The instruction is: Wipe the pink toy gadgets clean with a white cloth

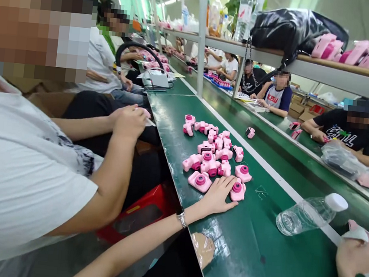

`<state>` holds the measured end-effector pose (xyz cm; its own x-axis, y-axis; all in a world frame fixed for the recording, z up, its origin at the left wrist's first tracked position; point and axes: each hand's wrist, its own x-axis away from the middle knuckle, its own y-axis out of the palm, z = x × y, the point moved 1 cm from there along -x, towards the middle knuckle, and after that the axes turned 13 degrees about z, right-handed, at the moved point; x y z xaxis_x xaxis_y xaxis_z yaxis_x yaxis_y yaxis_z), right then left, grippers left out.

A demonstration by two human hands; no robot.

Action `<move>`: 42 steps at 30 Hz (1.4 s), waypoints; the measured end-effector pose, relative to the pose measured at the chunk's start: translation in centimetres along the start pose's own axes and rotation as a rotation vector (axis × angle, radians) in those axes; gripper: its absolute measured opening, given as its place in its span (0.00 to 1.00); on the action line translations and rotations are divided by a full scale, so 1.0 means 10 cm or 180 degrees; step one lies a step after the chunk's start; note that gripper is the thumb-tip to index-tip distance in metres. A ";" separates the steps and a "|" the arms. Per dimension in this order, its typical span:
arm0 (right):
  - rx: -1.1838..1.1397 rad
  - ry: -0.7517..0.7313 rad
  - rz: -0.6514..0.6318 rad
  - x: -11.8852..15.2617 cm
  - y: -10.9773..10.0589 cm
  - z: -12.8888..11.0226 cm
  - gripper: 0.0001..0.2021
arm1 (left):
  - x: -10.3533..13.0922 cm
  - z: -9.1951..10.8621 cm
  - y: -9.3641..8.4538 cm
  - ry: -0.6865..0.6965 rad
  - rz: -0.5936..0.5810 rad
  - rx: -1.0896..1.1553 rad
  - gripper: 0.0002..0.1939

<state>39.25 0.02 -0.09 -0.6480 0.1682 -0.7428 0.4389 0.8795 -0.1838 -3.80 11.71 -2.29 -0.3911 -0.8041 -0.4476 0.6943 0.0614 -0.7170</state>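
My left hand [220,196], with a silver watch at the wrist, lies on the green table with its fingers spread. Its fingertips touch a pink toy camera [237,190] at the near edge of a pile. Other pink cameras [207,157] with magenta lens rings lie heaped just beyond, one of them [200,181] close to the left of the hand. At the right edge, my right hand [359,251], with a red string on the wrist, is curled around a pink piece with a white cloth [356,234].
A clear bottle with a white cap [308,213] lies tilted between my hands. A person in a white shirt [22,162] sits close at the left. Across the line, more people work below a shelf [293,59] holding a black bag [289,31].
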 end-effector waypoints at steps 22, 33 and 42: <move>-0.1385 0.0775 -0.2082 1.78 -2.68 -1.24 0.08 | 1.28 1.28 0.05 -0.3566 -0.1856 0.5884 0.38; -0.1270 0.3557 -0.1709 2.22 -2.65 -1.42 0.14 | 1.46 1.33 0.18 -0.2065 -0.0304 0.4522 0.52; -0.1617 0.3032 -0.1156 1.92 -2.43 -1.44 0.06 | 1.34 1.49 0.00 -0.3244 -0.0522 0.5356 0.21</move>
<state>7.22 -11.73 -0.60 -0.9898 -0.0543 0.1319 -0.0335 0.9873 0.1550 -0.05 -7.90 -0.31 -0.4935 -0.7627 0.4179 0.7046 -0.0690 0.7062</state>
